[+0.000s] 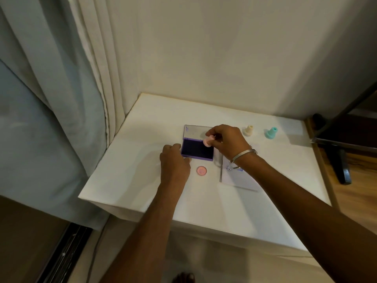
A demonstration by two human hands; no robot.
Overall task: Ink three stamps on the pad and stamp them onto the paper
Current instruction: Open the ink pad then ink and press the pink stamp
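A purple ink pad [195, 149] lies open on the white table [130, 160], its clear lid [193, 130] folded back. My right hand [228, 141] pinches a pink stamp [208, 141], tilted over the pad's right part. My left hand [173, 160] holds the pad's left edge with thumb and fingers. A round pink cap [201, 170] lies in front of the pad. A sheet of paper [238, 176] with a few small prints lies to the right, partly under my right wrist. A cream stamp [248, 130] and a teal stamp [271, 132] stand upright at the back right.
Curtains [61, 88] hang at the left and a wall runs behind the table. A dark stand leg [342, 160] rises from the wooden floor at the right. The table's front edge is near my body.
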